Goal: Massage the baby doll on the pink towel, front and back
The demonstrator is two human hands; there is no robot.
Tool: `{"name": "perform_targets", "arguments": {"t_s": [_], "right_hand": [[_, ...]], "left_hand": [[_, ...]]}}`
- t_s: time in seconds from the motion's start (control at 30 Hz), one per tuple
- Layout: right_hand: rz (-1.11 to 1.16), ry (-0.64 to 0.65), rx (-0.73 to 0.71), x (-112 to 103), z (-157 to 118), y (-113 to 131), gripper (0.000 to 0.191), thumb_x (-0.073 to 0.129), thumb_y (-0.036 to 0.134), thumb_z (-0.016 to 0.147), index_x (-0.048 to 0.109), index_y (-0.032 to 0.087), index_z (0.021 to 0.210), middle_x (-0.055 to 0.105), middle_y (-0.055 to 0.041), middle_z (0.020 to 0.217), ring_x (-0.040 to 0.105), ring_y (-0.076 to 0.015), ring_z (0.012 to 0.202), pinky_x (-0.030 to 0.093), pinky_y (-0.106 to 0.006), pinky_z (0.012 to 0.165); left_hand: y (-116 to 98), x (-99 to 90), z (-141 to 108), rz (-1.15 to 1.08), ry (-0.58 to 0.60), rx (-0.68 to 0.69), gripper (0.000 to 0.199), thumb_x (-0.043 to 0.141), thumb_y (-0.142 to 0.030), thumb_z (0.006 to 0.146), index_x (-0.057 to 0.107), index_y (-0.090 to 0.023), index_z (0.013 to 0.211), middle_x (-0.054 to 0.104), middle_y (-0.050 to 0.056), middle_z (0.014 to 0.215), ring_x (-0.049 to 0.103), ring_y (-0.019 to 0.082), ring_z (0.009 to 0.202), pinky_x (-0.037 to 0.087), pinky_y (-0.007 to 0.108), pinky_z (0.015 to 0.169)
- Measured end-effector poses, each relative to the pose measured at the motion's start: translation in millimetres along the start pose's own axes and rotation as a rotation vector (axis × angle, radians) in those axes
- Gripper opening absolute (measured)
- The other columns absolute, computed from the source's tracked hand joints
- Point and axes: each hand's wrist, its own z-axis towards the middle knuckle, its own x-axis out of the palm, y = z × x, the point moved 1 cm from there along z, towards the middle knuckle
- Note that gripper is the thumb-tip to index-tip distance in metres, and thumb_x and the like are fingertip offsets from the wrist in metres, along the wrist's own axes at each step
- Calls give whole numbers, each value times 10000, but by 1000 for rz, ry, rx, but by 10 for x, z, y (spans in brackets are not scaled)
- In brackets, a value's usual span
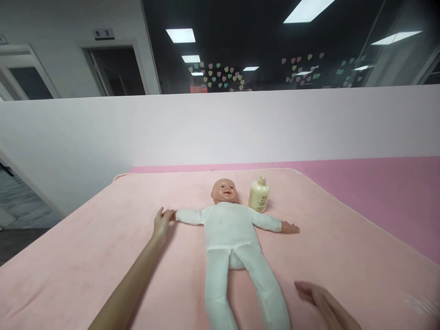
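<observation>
Beside the doll (pixel 230 229), the left hand (pixel 162 222) is pinching its tiny hand (pixel 173 215), probably steadying the outstretched arm (pixel 189 217); near its leg (pixel 270 286), the right hand (pixel 318 295) is hovering empty, loosely uncurled

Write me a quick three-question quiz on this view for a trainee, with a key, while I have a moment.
1. Multiple choice: which part of the doll is the left hand at?
A) a foot
B) the head
C) a hand

2. Fill in the blank: the bottle stands ____ (upright or tipped over) on the blanket.

3. True or false: the right hand is gripping the bottle.

Key:
1. C; the left hand is at the end of the doll's outstretched arm, on the left of the picture.
2. Upright.
3. False; the right hand is near the bottom edge of the picture, well apart from the bottle.
</observation>
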Motion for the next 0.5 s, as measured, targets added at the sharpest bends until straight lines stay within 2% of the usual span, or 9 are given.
{"name": "perform_targets", "arguments": {"t_s": [0.07,0.17,0.2,0.27,0.3,0.37,0.4,0.43,0.5], "right_hand": [[118,38,173,7,193,68,522,587,530,732,636,150,1086,674,-174,1054,629,-344,1038,533,-510,924],[514,148,500,171,574,177,565,626,369,767,490,65,1223,591,-214,1211,581,-290,1137,519,-417,967],[579,131,549,237,705,201,559,628,329,775,463,59,1236,583,-220,1212,586,-281,1132,536,-393,942],[653,66,556,356,943,214,489,611,270,797,461,78,1220,585,-203,1184,603,-260,1105,569,-355,880],[675,24,535,405,1044,204,438,601,251,804,478,94,1194,591,-187,1160,613,-250,1085,580,-341,852],[700,-56,488,481,1208,164,344,594,226,805,512,136,1126,598,-147,1112,631,-227,1040,595,-328,807],[700,-92,467,511,1271,140,307,595,218,801,525,156,1093,599,-128,1090,638,-212,1012,600,-318,786],[695,-120,451,537,1322,118,278,598,211,795,536,173,1063,597,-110,1071,643,-195,983,603,-304,765],[691,-167,423,581,1401,85,232,603,197,781,548,197,1006,591,-82,1037,645,-160,924,601,-264,727]], "left_hand": [[-169,-182,-108,164,-14,112,597,638,-293,705,494,-175,1273,515,148,1298,479,298,1224,391,426,1022],[-340,-429,-653,396,8,376,622,630,-369,714,503,-232,1307,468,110,1375,373,330,1315,315,498,1081],[-339,-492,-908,412,58,442,592,618,-380,724,516,-283,1299,490,84,1358,398,327,1299,341,511,1062],[-263,-552,-1417,347,312,606,532,644,-385,693,588,-354,1221,569,61,1270,469,335,1237,442,506,972],[-209,-547,-1623,331,370,641,463,679,-399,649,649,-396,1111,623,41,1181,516,329,1186,493,480,908],[-157,-413,-1865,318,421,670,327,722,-399,592,700,-446,915,684,21,1013,587,314,1072,539,455,799],[-191,-273,-1895,314,432,677,294,730,-403,578,701,-456,866,695,15,957,606,306,1027,546,453,764],[-275,-86,-1874,303,442,684,287,729,-412,573,699,-458,854,699,12,923,618,298,992,547,455,742],[-564,383,-1748,258,469,709,401,691,-447,609,667,-402,1007,692,9,955,624,258,976,531,474,747]]}}
